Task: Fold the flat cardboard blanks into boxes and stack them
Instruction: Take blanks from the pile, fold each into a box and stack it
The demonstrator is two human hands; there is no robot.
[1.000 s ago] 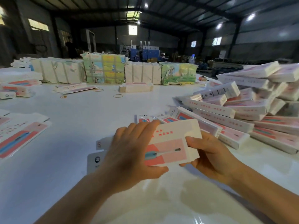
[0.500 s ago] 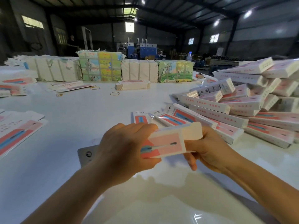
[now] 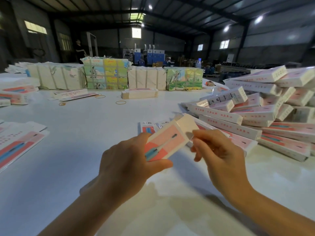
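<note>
Box (image 3: 167,140) gripped by left hand (image 3: 127,165) (right hand (image 3: 219,155) alongside).

Two hands (image 3: 129,160) (image 3: 219,154). Three rubber bands (image 3: 120,102) (image 3: 100,96) (image 3: 62,104). Four wrapped bundles (image 3: 105,74) (image 3: 56,76) (image 3: 146,79) (image 3: 185,79). One water bottle (image 3: 198,63). Box pile (image 3: 252,116) too jumbled to count.

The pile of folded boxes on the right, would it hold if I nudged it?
Probably not: the pile of folded boxes lies loosely, boxes overlapping at different angles. Being hollow card, they look light, so a nudge would likely slide them across the smooth white table.
</note>
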